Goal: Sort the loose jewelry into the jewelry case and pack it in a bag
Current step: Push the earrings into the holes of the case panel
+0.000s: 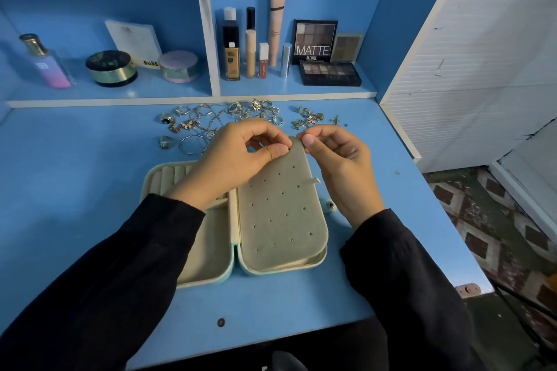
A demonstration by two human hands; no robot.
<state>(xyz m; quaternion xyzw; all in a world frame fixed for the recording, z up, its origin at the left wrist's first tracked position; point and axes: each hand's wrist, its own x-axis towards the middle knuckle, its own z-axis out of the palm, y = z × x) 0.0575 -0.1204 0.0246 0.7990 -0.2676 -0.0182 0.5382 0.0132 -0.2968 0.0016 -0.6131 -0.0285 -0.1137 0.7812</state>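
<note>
An open beige jewelry case (211,253) lies on the blue desk, with ring rolls at its left and a perforated earring panel (280,208) raised over its right half. My left hand (238,156) pinches a tiny earring (288,150) at the panel's top left corner. My right hand (334,153) pinches the panel's top edge from the right. Behind the case lies loose jewelry (217,119): rings, chains, a thin bangle (193,144), and a small cluster of earrings (310,119) at the right.
Cosmetics stand on the shelf behind: bottles (232,51), eyeshadow palettes (328,72), round compacts (111,68) and a perfume bottle (45,63). A white slatted panel (470,69) borders the desk on the right. Patterned floor (497,220) lies beyond the desk's right edge.
</note>
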